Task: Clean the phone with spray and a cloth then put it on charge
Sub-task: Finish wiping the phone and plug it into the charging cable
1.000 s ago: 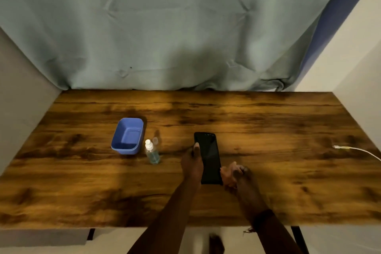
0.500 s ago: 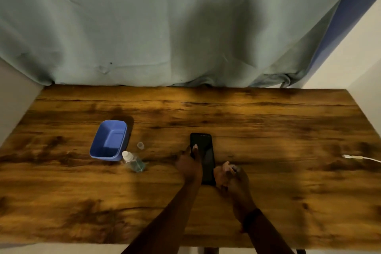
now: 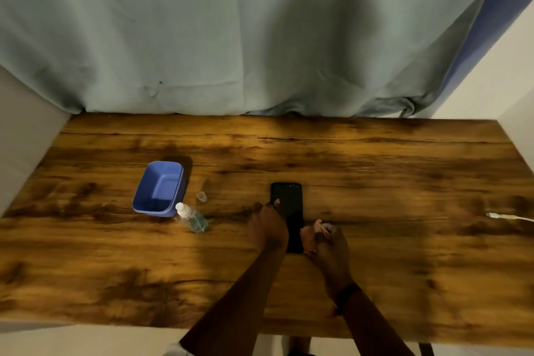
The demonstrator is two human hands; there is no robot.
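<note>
My right hand (image 3: 325, 243) was nearest to me, curled loosely with its fingertips (image 3: 318, 224) touching the right edge of the phone (image 3: 289, 211) near its lower end; something small and pale showed between those fingers, too blurred for me to tell what it was or whether I was gripping it. A dark band sat on that wrist. My left hand (image 3: 268, 228) lay against the phone's left side, the fingers narrow and wrapped along the edge, with the thumb (image 3: 276, 202) pressed on the dark screen. The phone lay flat on the wooden table (image 3: 404, 269) between my two hands, its long side running away from me.

To the left of my left fingers, a small clear spray bottle (image 3: 193, 218) with bluish liquid and a white top stood tilted. Just beyond it sat a tiny clear cap (image 3: 202, 196), apart from the bottle. A blue tub (image 3: 159, 188) rested beside them, a little farther left, touching or nearly touching the bottle's top.

Well to the right of my right fingers, the white end of a charging cable (image 3: 502, 216) lay on the table. A pale green curtain (image 3: 231, 37) hung behind the far edge
</note>
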